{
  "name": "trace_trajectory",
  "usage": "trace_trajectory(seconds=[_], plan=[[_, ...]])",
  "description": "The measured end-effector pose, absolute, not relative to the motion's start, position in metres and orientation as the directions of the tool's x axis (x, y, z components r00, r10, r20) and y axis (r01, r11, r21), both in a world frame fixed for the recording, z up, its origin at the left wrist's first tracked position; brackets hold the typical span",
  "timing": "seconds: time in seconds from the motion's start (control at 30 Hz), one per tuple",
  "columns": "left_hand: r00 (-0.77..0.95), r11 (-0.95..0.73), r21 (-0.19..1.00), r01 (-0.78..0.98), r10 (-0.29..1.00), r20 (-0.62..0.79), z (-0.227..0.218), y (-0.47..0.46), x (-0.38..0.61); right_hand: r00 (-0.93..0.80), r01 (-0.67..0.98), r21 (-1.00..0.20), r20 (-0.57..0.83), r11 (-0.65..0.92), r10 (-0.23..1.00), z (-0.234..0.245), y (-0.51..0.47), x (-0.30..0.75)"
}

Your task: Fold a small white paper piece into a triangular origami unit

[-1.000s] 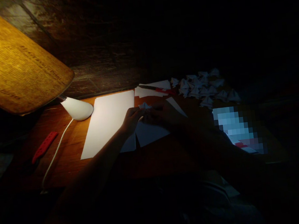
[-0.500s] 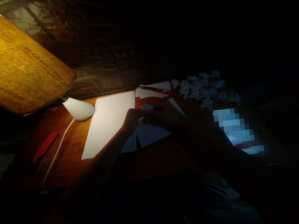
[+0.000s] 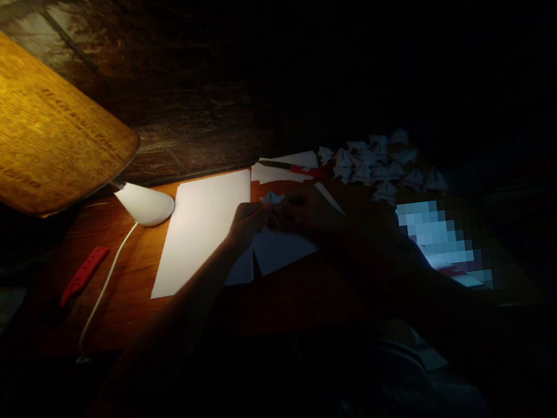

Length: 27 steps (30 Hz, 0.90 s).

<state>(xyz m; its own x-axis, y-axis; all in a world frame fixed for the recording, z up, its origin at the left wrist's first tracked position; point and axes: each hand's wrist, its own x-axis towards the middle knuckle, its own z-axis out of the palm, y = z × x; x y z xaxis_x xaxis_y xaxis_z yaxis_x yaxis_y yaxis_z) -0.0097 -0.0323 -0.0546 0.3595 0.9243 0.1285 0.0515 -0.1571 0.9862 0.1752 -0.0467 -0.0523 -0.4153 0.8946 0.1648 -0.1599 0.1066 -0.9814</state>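
Note:
Between my two hands is a small folded paper piece (image 3: 272, 198), pale and pointed, held above the white sheets. My left hand (image 3: 248, 222) pinches it from the left, fingers closed. My right hand (image 3: 309, 209), in deep shadow, grips its right side. Below the hands lies a shaded paper sheet (image 3: 283, 249), with a larger stack of white paper (image 3: 204, 224) to its left. A knife with a red handle (image 3: 299, 169) rests on cut paper pieces (image 3: 262, 173) just beyond my hands. The exact folds and fingertips are too dark to make out.
A lamp with a printed yellow shade (image 3: 42, 122) and white base (image 3: 150, 205) stands at the left, its white cord (image 3: 108, 282) trailing forward. A red object with holes (image 3: 85, 274) lies beside it. Several folded paper pieces (image 3: 369, 165) and a glowing, pixelated screen (image 3: 437, 234) are at right.
Both hands keep hold of the folded paper in almost the same place, with only slight finger movement. The whole view has shifted very slightly.

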Motion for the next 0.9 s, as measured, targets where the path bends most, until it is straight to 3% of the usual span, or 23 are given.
trace_trajectory(seconds=[0.3, 0.4, 0.73, 0.9], plan=[[0.238, -0.066, 0.996, -0.057, 0.968, 0.078, -0.063, -0.025, -0.010, -0.370, -0.157, -0.980, 0.172, 0.121, 0.913, -0.062, -0.042, 0.170], [0.176, -0.114, 0.989, -0.097, 0.976, 0.130, -0.058, -0.025, -0.008, -0.381, -0.113, -0.983, 0.176, 0.143, 0.908, -0.061, -0.044, 0.171], [0.188, -0.373, 0.904, 0.208, 0.922, 0.337, -0.040, -0.034, -0.006, -0.360, 0.033, -0.977, 0.187, 0.213, 0.914, -0.062, -0.041, 0.173], [0.179, -0.395, 0.879, 0.267, 0.916, 0.358, -0.039, -0.034, -0.008, -0.329, 0.066, -0.965, 0.217, 0.252, 0.919, -0.059, -0.041, 0.175]])
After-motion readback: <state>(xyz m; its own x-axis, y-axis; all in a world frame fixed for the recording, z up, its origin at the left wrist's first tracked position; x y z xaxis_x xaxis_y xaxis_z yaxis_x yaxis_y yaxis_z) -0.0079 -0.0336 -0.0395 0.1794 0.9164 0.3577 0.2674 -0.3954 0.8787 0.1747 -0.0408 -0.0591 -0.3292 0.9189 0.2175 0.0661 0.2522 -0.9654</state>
